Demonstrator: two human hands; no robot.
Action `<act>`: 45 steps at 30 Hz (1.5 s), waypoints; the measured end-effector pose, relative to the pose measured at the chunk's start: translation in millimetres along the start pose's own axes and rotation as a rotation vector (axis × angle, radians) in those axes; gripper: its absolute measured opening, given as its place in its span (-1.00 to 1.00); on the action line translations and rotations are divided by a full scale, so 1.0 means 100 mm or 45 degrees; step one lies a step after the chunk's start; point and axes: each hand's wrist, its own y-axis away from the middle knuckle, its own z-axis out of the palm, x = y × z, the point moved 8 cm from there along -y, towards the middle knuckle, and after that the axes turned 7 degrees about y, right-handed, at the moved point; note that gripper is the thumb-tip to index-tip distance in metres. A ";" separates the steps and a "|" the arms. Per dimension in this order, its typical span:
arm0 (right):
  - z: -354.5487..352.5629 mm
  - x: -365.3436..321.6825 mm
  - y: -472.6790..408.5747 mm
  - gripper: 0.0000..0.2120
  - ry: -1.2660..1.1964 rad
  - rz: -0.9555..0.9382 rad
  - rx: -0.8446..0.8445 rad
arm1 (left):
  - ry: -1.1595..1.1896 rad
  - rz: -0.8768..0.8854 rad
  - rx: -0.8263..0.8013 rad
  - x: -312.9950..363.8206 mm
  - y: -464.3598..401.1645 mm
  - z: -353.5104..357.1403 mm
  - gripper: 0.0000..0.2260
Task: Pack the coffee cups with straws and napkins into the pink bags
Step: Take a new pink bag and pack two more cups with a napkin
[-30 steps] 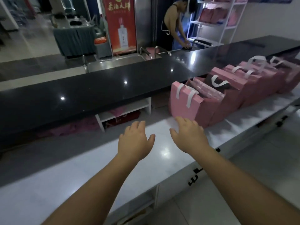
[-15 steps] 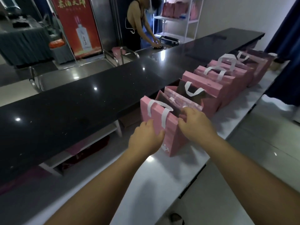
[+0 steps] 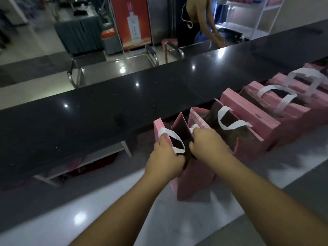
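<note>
The nearest pink bag is standing at the near end of a row on the pale worktop, and both hands are working at its mouth: the left hand is gripping the near top edge, just under a white handle loop, while the right hand is gripping the opposite side of the mouth, its fingers curled round the edge beside the other white handle. Judging from this, the step in hand is spreading the bag open so it can be loaded; nothing is going into it yet, and its dark inside is showing no cup that can be made out. The next move is calling for the mouth to be held wide and the bag kept upright on its base, since it is light paper and is leaning slightly toward the person. Counting outward along the row, roughly four more pink bags are standing behind this one, the next bag open with its handle up, the farthest ones blurred, so the count is uncertain. No coffee cups, straws or napkins are showing anywhere. Beyond the row a black counter is running across, and another person is bending over something behind it.
</note>
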 end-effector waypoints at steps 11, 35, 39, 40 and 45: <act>0.26 -0.08 -0.05 -0.71 0.157 -0.014 -0.137 | 0.319 -0.209 0.249 -0.51 0.15 -0.39 -0.73; 0.47 -4.40 3.51 -0.83 0.008 -0.998 -0.076 | 0.868 -0.589 1.087 -3.94 4.75 -2.24 -0.76; 0.62 -5.14 4.35 -0.84 -0.007 -1.198 -0.087 | 0.978 -0.656 1.245 -4.46 5.69 -2.37 -0.78; 0.64 -5.30 4.54 -0.84 -0.016 -1.248 -0.083 | 1.000 -0.667 1.291 -4.57 5.90 -2.40 -0.79; 0.77 -6.12 5.43 -0.82 -0.027 -1.492 -0.065 | 1.009 -0.804 1.484 -5.03 6.85 -2.54 -0.74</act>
